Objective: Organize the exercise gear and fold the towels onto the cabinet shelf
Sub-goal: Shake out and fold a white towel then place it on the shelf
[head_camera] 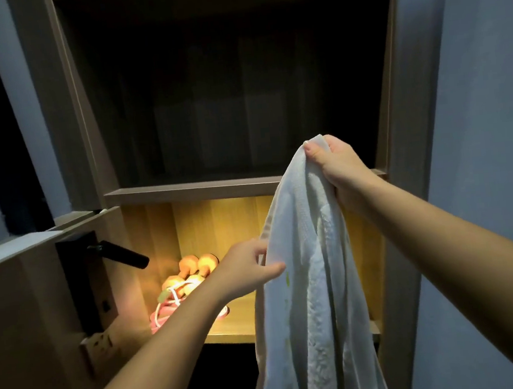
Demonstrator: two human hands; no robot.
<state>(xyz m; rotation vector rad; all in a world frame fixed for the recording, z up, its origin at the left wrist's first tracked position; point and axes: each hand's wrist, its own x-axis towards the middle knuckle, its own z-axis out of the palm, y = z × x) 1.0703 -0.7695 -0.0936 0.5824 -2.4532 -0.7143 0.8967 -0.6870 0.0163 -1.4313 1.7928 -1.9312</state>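
Losing the lower end of the white towel point(309, 284) past the bottom edge. Hiding the right side of the lit shelf point(234, 323) behind that cloth. Covering part of the pink rope point(159, 318) and the orange dumbbells point(192, 262) with the left forearm point(170, 346). Sinking the far wall of the upper compartment point(223, 102) into darkness.

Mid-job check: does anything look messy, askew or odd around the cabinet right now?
The towel hangs unfolded and bunched from the right hand, with the left hand pinching its edge. On the lit shelf a pink cord lies in a loose tangle beside the dumbbells. Nothing looks spilled or damaged.
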